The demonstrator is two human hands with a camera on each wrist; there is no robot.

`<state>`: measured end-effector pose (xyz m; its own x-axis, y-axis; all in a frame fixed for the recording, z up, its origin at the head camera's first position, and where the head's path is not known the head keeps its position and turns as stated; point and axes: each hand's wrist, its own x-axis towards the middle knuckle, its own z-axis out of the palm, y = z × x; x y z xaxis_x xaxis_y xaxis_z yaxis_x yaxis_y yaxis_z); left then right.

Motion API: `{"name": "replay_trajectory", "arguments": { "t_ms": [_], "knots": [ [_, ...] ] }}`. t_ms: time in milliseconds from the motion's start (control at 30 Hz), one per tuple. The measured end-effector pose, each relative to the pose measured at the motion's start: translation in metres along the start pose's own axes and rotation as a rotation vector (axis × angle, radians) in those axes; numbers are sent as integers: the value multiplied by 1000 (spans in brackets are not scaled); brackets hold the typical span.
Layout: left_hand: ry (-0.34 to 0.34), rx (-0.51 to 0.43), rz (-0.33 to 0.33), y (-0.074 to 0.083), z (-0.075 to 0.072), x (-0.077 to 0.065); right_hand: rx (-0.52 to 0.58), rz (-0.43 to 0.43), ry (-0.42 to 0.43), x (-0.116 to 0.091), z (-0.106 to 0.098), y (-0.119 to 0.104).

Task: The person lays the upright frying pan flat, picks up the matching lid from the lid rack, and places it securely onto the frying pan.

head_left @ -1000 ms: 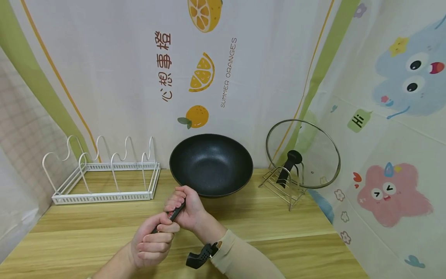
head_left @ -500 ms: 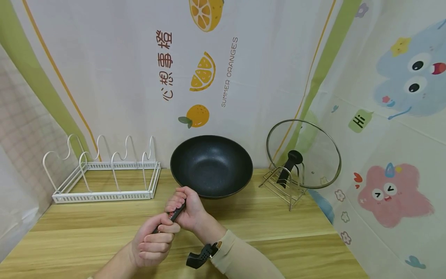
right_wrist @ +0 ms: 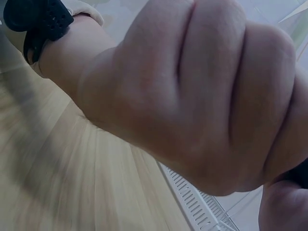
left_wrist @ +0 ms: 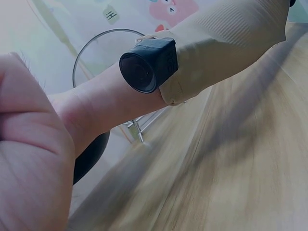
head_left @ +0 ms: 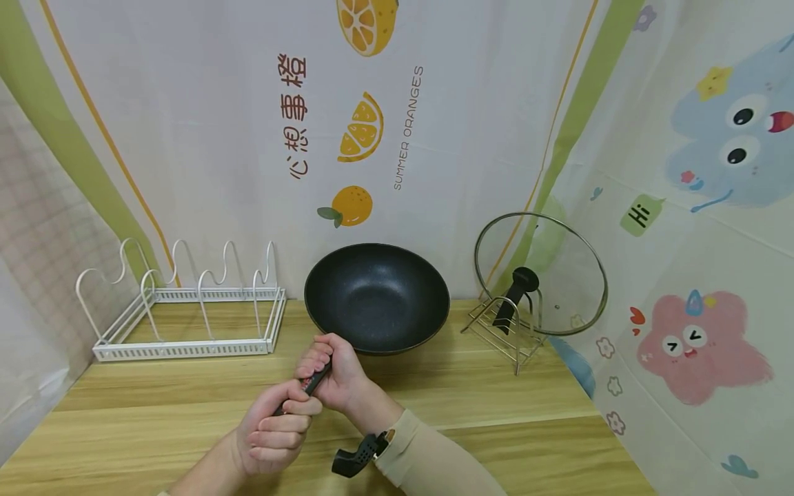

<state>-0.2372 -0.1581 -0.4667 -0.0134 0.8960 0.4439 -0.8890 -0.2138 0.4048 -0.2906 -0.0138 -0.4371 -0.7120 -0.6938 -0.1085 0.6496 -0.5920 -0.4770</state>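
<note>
A black wok (head_left: 377,296) is held up over the table, its dark inside facing me. Both hands grip its black handle (head_left: 318,378). My right hand (head_left: 335,372) wraps round the handle close to the pan. Nearer to me, my left hand (head_left: 276,428) curls round the handle's end, its thumb lying along the top. In the left wrist view the left palm (left_wrist: 31,149) fills the left edge, with a bit of the wok (left_wrist: 91,159) behind the right wrist. The right wrist view is mostly the right hand's curled fingers (right_wrist: 207,82).
On the left of the wooden table (head_left: 155,427) stands a white rack (head_left: 186,350) with wire dividers. At the right, a small wire stand (head_left: 517,351) bears a glass lid (head_left: 573,275) with a black knob. A printed cloth (head_left: 217,138) hangs behind.
The wok has sunk slightly in the head view, its far rim now a little lower. Both hands keep the same hold on the handle. Rack and lid stay put.
</note>
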Motion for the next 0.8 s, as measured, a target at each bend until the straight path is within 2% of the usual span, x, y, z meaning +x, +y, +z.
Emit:
{"name": "replay_trajectory", "arguments": {
  "t_ms": [800],
  "knots": [
    [1, -2, -2, -2, -6, -4, 9, -1, 34, 3, -8, 2]
  ]
}}
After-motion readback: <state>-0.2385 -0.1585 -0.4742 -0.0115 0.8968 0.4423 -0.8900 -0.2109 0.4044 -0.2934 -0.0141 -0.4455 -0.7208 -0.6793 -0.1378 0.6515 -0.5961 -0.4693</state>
